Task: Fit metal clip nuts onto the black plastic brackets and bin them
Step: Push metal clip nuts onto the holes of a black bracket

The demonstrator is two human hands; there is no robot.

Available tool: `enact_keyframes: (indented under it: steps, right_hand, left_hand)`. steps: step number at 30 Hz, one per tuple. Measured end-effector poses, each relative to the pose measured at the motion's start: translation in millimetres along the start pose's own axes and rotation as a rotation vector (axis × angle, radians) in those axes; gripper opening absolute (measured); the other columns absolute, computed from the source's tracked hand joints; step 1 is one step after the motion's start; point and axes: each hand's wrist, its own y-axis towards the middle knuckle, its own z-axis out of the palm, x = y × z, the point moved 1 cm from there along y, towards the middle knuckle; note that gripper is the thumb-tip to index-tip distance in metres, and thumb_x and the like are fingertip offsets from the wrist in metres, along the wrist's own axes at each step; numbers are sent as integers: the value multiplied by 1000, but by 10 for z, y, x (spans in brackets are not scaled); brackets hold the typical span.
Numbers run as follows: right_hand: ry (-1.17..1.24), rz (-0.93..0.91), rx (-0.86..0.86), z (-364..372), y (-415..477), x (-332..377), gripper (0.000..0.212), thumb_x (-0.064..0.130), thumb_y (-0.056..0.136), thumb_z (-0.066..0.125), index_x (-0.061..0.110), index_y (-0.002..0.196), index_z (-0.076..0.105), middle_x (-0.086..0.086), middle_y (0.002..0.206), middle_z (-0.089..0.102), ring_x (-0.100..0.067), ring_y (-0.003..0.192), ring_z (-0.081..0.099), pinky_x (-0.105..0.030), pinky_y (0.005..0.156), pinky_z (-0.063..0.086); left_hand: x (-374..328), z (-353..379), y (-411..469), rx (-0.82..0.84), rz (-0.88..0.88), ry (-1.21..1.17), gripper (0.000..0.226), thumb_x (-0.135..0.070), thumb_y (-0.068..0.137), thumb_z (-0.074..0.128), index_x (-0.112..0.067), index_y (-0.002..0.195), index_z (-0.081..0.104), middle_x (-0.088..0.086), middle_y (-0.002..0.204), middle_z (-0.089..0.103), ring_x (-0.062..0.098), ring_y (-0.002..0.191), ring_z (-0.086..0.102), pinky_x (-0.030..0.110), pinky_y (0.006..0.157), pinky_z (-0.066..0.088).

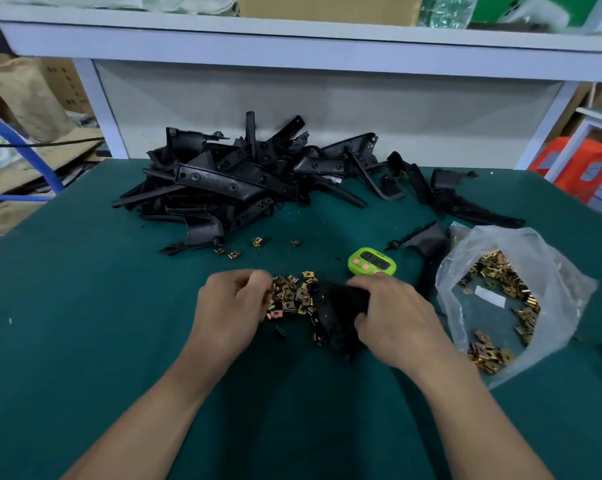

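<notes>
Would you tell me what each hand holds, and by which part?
The right hand grips the black bracket at its right side; for the left hand it cannot be told.

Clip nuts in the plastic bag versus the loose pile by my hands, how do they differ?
The bagged nuts lie inside a clear plastic bag on the right; the loose pile sits bare on the green mat. The bagged nuts are many and spread out; the loose pile is smaller, bunched. Both are gold-coloured metal clips.
</notes>
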Motion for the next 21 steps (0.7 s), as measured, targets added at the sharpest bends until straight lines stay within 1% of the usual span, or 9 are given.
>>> enact_keyframes:
  steps: [2, 3, 7, 10, 12, 15, 17, 19, 21]
  right_hand:
    - [3, -2, -30, 9, -8, -14, 51, 23, 81, 65, 38, 129, 59, 9, 131, 60, -23, 115, 60, -36, 88, 49]
    - [17, -2, -51, 12, -16, -16, 50, 24, 80, 66, 37, 127, 59, 8, 129, 61, -24, 113, 60, -37, 86, 50]
    - [153, -11, -162, 22, -37, 17, 50, 29, 80, 73, 37, 127, 59, 11, 120, 61, -23, 101, 61, -35, 76, 47]
    - [232, -61, -207, 62, -73, 81, 43, 30, 76, 72, 39, 116, 60, 17, 105, 60, -17, 89, 59, -32, 70, 43]
    - [261, -69, -203, 95, -78, 105, 42, 31, 75, 72, 40, 113, 59, 18, 101, 60, -14, 87, 57, -32, 70, 44]
    - [273, -50, -212, 118, -79, 114, 43, 32, 74, 74, 41, 113, 57, 21, 97, 58, -14, 85, 55, -32, 69, 43]
    - [270, -53, -213, 121, -75, 120, 43, 31, 74, 74, 40, 113, 59, 20, 97, 60, -15, 86, 56, -32, 69, 43]
    - [293, -52, -211, 109, -82, 120, 43, 30, 75, 74, 39, 114, 61, 18, 101, 64, -15, 88, 58, -34, 72, 48]
    - [322, -46, -206, 96, -86, 118, 43, 30, 75, 75, 39, 115, 62, 17, 101, 65, -14, 90, 60, -35, 75, 52]
  left_hand:
    - [-4, 0, -1, 28, 42, -9, 40, -39, 93, 63, -17, 60, 66, -3, 57, 68, 6, 51, 55, 28, 57, 46]
    - [-6, -3, -2, 48, 49, -52, 35, -36, 94, 67, -20, 64, 71, -2, 62, 71, 5, 54, 59, 23, 57, 48]
    - [-28, 3, -10, 151, 12, -366, 12, -11, 86, 78, -18, 78, 82, 4, 73, 77, 7, 59, 65, 11, 56, 48]
    - [-59, 23, -39, 187, -11, -491, 19, 3, 78, 80, -15, 80, 83, 4, 74, 77, 3, 58, 65, 11, 57, 49]
    - [-78, 27, -43, 201, -2, -519, 27, 9, 77, 78, -18, 83, 83, 8, 81, 79, 7, 66, 70, 13, 62, 52]
    - [-88, 14, -33, 198, 29, -518, 32, 7, 77, 78, -22, 88, 83, 10, 88, 80, 12, 75, 73, 16, 69, 56]
    - [-95, 5, -26, 208, 41, -505, 27, 0, 75, 81, -23, 89, 84, 11, 89, 80, 15, 76, 72, 18, 68, 56]
    - [-106, 5, -35, 232, 46, -497, 24, -14, 71, 83, -25, 92, 83, 13, 88, 79, 19, 76, 72, 19, 65, 55]
    - [-101, 12, -41, 239, 42, -469, 24, -16, 72, 83, -26, 94, 84, 14, 87, 79, 18, 74, 70, 20, 64, 54]
